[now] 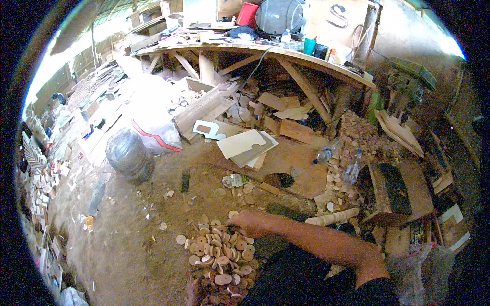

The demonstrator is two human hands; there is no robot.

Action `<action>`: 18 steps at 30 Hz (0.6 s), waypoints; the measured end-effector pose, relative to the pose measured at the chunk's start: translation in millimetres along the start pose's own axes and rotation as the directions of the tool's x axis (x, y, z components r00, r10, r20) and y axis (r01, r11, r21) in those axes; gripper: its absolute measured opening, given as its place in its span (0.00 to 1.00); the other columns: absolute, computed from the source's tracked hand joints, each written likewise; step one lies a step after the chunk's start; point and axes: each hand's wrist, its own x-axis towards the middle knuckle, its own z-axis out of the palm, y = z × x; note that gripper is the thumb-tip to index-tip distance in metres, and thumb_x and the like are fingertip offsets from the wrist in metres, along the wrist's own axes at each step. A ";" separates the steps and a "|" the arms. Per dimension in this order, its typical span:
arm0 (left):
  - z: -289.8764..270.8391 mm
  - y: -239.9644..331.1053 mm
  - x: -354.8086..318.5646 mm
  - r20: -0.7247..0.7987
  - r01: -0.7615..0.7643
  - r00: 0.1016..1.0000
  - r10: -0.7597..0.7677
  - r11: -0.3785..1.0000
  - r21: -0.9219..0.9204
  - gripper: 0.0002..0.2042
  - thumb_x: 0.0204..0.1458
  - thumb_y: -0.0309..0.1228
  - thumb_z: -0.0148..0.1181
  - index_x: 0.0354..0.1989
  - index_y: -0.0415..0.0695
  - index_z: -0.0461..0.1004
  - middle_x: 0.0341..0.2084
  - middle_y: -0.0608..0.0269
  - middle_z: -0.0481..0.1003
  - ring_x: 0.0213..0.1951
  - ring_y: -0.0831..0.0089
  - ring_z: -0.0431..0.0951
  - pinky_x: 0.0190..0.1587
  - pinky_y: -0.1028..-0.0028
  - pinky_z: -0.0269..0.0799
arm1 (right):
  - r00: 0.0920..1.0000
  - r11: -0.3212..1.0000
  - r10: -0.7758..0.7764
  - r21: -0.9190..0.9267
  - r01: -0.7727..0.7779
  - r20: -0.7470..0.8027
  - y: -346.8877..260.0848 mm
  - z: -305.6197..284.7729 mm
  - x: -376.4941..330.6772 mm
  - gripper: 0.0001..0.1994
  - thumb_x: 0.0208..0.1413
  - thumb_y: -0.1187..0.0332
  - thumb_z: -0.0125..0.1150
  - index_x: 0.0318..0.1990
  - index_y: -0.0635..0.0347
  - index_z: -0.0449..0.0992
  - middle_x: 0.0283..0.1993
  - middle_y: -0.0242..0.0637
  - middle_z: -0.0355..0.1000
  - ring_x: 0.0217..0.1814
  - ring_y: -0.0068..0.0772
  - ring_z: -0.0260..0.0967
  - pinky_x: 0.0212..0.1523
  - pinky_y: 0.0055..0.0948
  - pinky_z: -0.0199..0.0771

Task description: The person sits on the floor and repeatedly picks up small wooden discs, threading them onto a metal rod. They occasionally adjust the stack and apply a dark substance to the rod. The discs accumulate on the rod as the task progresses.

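A heap of small round wooden discs (222, 252) lies on the dusty ground in front of me. My right hand (248, 223) reaches across from the lower right, its curled fingers touching the heap's far edge. Whether they pinch a disc is not clear. My left hand (193, 291) shows only partly at the bottom edge, down among the discs at the heap's near side. A few loose discs (180, 239) lie just left of the heap.
A pale wooden dowel (332, 218) lies right of my hand, beside a black-topped wooden box (390, 189). Flat boards (244, 144), a plastic bottle (323, 155) and wood offcuts cover the ground farther off. A dark bundled sack (127, 154) stands at the left. A cluttered workbench (286, 55) spans the back.
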 end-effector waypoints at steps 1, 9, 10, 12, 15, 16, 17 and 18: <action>5.3 -5.0 2.2 -0.008 -0.013 1.000 0.013 1.000 -0.003 0.24 0.48 0.38 0.66 0.55 0.51 0.72 0.54 0.46 0.69 0.52 0.45 0.70 0.55 0.48 0.66 | 1.000 1.000 -0.017 0.006 0.017 -0.005 1.8 2.1 0.9 0.09 0.54 0.70 0.54 0.43 0.59 0.72 0.32 0.52 0.74 0.37 0.59 0.73 0.38 0.51 0.72; -36.2 8.4 21.7 0.079 0.119 0.993 -0.089 0.677 -0.726 0.18 0.54 0.33 0.62 0.53 0.43 0.72 0.48 0.50 0.74 0.46 0.50 0.77 0.49 0.53 0.76 | 0.979 0.987 -0.077 -0.155 0.048 -0.187 -4.1 8.6 3.4 0.24 0.49 0.69 0.56 0.57 0.52 0.69 0.36 0.54 0.74 0.39 0.59 0.73 0.39 0.52 0.72; -52.9 16.0 30.5 0.100 0.133 0.991 -0.092 0.519 -0.844 0.18 0.54 0.32 0.61 0.53 0.42 0.72 0.47 0.50 0.75 0.45 0.51 0.78 0.48 0.54 0.77 | 0.965 0.980 -0.113 -0.188 0.069 -0.237 -6.4 7.8 3.2 0.26 0.49 0.68 0.55 0.60 0.50 0.68 0.36 0.54 0.74 0.39 0.59 0.73 0.39 0.52 0.72; -89.2 35.0 47.6 0.059 0.079 0.995 -0.080 0.265 -0.961 0.16 0.56 0.31 0.60 0.52 0.40 0.72 0.46 0.51 0.76 0.43 0.52 0.79 0.46 0.55 0.80 | 0.991 0.990 0.022 -0.138 -0.041 -0.135 -12.0 6.5 0.6 0.29 0.49 0.67 0.55 0.63 0.47 0.66 0.36 0.53 0.74 0.39 0.59 0.73 0.40 0.52 0.73; -144.4 69.0 70.1 -0.128 -0.128 0.989 -0.073 0.000 -0.992 0.22 0.52 0.33 0.66 0.53 0.35 0.70 0.48 0.52 0.75 0.48 0.56 0.78 0.46 0.57 0.81 | 0.997 0.993 0.019 -0.112 -0.028 -0.081 -21.9 3.6 0.5 0.31 0.49 0.65 0.56 0.65 0.42 0.65 0.37 0.53 0.74 0.40 0.59 0.74 0.41 0.51 0.74; -162.6 80.1 77.6 -0.142 -0.140 0.989 0.036 -0.071 -0.988 0.23 0.52 0.33 0.67 0.53 0.35 0.70 0.49 0.52 0.75 0.48 0.57 0.78 0.47 0.56 0.81 | 0.997 0.994 -0.016 -0.106 0.007 -0.081 -26.2 3.6 1.2 0.31 0.49 0.65 0.57 0.65 0.41 0.65 0.38 0.53 0.75 0.40 0.59 0.74 0.41 0.50 0.74; -179.5 92.0 85.8 -0.170 -0.150 0.975 0.145 -0.142 -0.978 0.24 0.52 0.34 0.67 0.54 0.36 0.70 0.49 0.51 0.75 0.47 0.57 0.78 0.47 0.54 0.80 | 0.998 0.995 -0.009 -0.104 0.002 -0.067 -30.2 3.7 2.0 0.31 0.49 0.64 0.58 0.65 0.42 0.65 0.39 0.53 0.75 0.41 0.58 0.74 0.42 0.50 0.74; -193.2 103.0 88.1 -0.178 -0.150 0.969 0.174 -0.164 -0.975 0.24 0.51 0.35 0.68 0.54 0.36 0.70 0.50 0.50 0.75 0.48 0.57 0.78 0.48 0.53 0.80 | 0.998 0.994 0.000 -0.105 -0.006 -0.059 -33.3 3.0 1.6 0.30 0.50 0.63 0.58 0.64 0.42 0.66 0.39 0.53 0.75 0.41 0.58 0.74 0.42 0.49 0.74</action>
